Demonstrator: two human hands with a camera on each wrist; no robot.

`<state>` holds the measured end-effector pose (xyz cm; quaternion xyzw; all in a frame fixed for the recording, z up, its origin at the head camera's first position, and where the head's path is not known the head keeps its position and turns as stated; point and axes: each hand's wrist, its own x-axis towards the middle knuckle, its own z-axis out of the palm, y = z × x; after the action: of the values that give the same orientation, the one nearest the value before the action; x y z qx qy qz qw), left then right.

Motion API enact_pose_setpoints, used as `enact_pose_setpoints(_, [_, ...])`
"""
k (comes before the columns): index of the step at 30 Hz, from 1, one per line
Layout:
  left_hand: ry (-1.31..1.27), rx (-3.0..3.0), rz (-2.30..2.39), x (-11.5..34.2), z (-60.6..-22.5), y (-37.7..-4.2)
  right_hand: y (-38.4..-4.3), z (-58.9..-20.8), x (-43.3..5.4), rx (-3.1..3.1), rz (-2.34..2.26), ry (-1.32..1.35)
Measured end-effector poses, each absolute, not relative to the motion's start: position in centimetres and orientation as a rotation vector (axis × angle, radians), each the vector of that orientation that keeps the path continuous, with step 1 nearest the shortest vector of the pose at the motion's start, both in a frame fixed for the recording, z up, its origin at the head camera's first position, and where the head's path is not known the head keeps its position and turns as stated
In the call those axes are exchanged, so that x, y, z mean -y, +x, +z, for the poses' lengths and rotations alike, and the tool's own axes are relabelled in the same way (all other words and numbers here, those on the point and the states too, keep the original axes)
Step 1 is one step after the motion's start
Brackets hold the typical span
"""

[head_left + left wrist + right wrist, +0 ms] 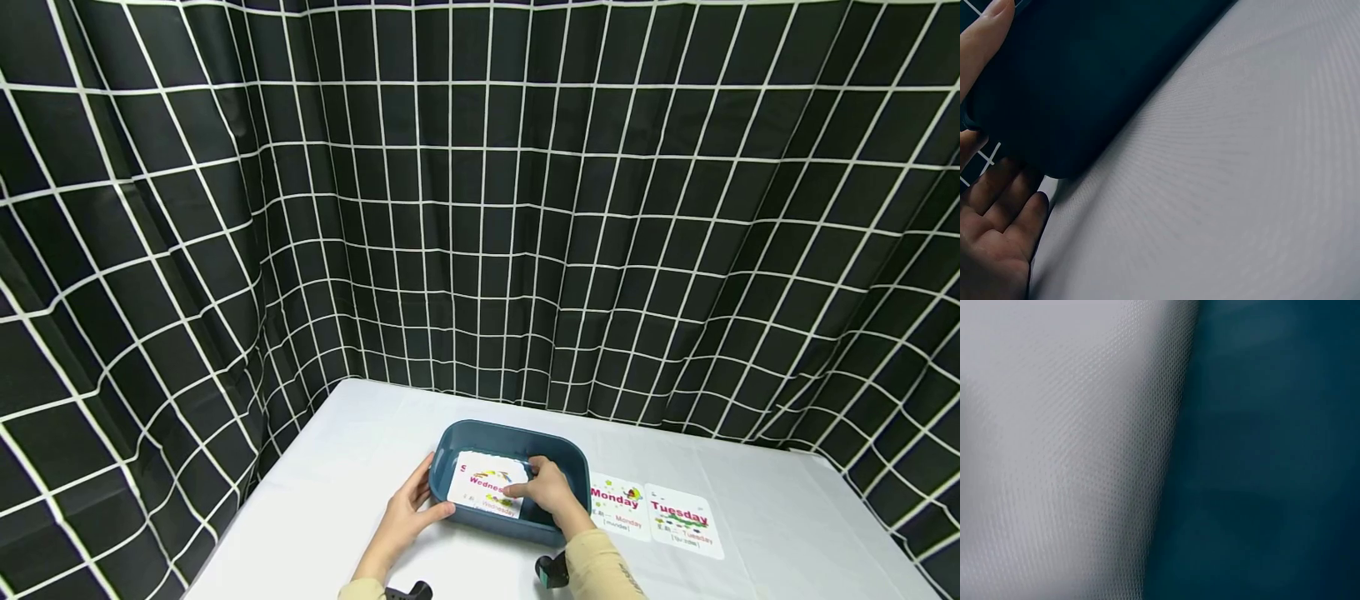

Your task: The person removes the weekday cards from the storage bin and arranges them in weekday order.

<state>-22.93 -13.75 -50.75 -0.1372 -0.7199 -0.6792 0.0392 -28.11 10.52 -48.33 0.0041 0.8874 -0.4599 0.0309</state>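
A dark blue plastic bin stands on the table, with white cards lying inside it. The top one is a Wednesday card, and it overlaps another card whose visible red letter is an S. My left hand holds the bin's left end, thumb at the near rim and fingers along the side; the left wrist view shows the thumb on the bin's edge. Reaching over the near right rim, my right hand grips the Wednesday card at its right edge. The right wrist view shows only bin wall and tablecloth.
To the right of the bin, a Monday card and a Tuesday card lie side by side. A white cloth covers the table. Black curtains with white grid lines surround its back and sides.
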Motion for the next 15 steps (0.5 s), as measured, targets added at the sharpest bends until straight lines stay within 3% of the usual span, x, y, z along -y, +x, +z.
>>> enact_pose_setpoints(15, [-0.414,2.194,-2.097,13.75,-50.82,-22.94,-28.04,-48.36,-10.12,-2.876,-1.126,-0.079])
